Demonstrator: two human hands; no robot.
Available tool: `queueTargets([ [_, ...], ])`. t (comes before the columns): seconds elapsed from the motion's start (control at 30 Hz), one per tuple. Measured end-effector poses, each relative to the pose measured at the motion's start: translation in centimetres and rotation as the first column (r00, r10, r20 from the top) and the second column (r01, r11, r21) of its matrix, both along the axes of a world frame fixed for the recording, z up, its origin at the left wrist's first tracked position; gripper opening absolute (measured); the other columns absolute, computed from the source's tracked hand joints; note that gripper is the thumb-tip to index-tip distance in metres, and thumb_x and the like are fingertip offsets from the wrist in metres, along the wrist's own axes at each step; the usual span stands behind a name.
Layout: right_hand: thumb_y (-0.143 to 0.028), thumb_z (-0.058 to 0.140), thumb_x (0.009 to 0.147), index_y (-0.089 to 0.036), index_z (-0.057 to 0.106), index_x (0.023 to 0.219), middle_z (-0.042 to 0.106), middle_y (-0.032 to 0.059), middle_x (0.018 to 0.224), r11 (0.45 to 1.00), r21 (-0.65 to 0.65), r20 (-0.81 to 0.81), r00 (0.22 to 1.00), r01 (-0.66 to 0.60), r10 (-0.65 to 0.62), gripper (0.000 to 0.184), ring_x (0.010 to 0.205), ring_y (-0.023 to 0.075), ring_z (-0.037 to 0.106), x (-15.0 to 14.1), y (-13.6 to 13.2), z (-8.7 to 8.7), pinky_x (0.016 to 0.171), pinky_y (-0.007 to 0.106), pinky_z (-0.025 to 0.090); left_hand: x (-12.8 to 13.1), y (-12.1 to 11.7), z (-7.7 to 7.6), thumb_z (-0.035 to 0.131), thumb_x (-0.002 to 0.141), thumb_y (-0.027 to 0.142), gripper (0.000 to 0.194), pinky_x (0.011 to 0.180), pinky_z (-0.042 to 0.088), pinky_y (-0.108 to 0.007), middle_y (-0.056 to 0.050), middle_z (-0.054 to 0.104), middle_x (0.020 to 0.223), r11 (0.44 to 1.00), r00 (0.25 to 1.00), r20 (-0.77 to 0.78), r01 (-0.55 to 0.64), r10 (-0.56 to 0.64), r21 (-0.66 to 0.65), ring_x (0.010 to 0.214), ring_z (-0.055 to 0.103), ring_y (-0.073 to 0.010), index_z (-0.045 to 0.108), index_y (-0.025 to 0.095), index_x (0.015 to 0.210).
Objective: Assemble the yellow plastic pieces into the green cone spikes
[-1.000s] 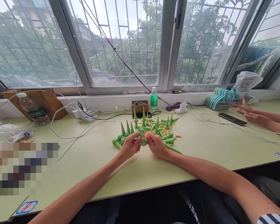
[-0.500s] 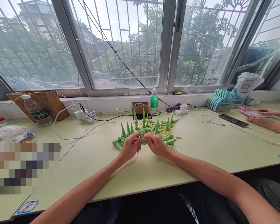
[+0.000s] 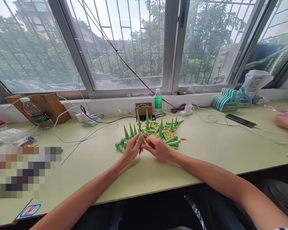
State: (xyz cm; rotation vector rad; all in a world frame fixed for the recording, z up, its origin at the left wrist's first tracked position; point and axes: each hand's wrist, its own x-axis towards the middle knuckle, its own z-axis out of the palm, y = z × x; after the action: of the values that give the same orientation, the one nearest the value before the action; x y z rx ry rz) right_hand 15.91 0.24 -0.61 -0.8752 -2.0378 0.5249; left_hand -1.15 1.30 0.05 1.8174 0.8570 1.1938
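A heap of green plastic cone spikes (image 3: 158, 132) lies on the pale green table (image 3: 206, 150), some upright, some on their sides, mixed with small yellow pieces (image 3: 169, 135). My left hand (image 3: 132, 149) is closed on one green cone (image 3: 143, 138) at the heap's near edge. My right hand (image 3: 158, 149) sits close beside it, fingertips pinched at the same cone; a small yellow bit shows between the fingers.
Behind the heap stand a small cardboard box (image 3: 144, 109) and a green-labelled bottle (image 3: 158, 102). A power strip (image 3: 87, 118) with cables lies left. At right are a phone (image 3: 240, 120), teal hangers (image 3: 227, 100) and another person's hand (image 3: 286, 121).
My hands have shifted slightly left and lower with the cone. The other person's hands at the right have drawn back toward the frame edge.
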Motion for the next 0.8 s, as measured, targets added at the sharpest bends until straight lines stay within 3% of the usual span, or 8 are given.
queueTargets([
  [0.23, -0.047, 0.054, 0.090, -0.018, 0.038, 0.064, 0.041, -0.0063, 0.056, 1.000, 0.006, 0.041, 0.999, -0.020, 0.020, 0.042, 0.051, 0.0065, 0.029, -0.1, -0.1, 0.0, 0.053, 0.022, 0.026, 0.0, -0.2, 0.2, 0.049, 0.090, 0.052, 0.037, 0.039, 0.039, -0.018, 0.004, 0.051, 0.061, 0.998, 0.998, -0.018, 0.053, -0.053, -0.046, 0.045, 0.048, -0.0067, 0.055, 0.015, 0.089],
  [0.47, -0.044, 0.054, 0.091, -0.018, 0.040, 0.065, 0.044, -0.0054, 0.058, 0.999, 0.008, 0.073, 0.997, -0.032, 0.031, 0.039, 0.052, 0.0070, 0.031, -0.1, 0.0, -0.3, 0.054, 0.022, 0.025, -0.2, 0.3, -0.7, 0.052, 0.089, 0.049, 0.037, 0.037, 0.036, -0.017, 0.007, 0.045, 0.055, 0.996, 0.998, -0.028, 0.048, -0.050, -0.076, 0.041, 0.045, -0.0060, 0.039, 0.019, 0.073],
  [0.8, -0.044, 0.053, 0.091, -0.019, 0.038, 0.065, 0.041, -0.0061, 0.057, 0.998, -0.006, 0.060, 0.996, -0.066, 0.066, 0.039, 0.053, 0.0077, 0.031, 0.0, -0.1, -0.4, 0.053, 0.023, 0.025, 0.0, 0.0, -0.8, 0.052, 0.090, 0.048, 0.035, 0.037, 0.035, -0.017, 0.008, 0.043, 0.051, 0.995, 0.999, -0.025, 0.039, -0.042, -0.096, 0.038, 0.044, -0.0058, 0.040, 0.019, 0.075],
])
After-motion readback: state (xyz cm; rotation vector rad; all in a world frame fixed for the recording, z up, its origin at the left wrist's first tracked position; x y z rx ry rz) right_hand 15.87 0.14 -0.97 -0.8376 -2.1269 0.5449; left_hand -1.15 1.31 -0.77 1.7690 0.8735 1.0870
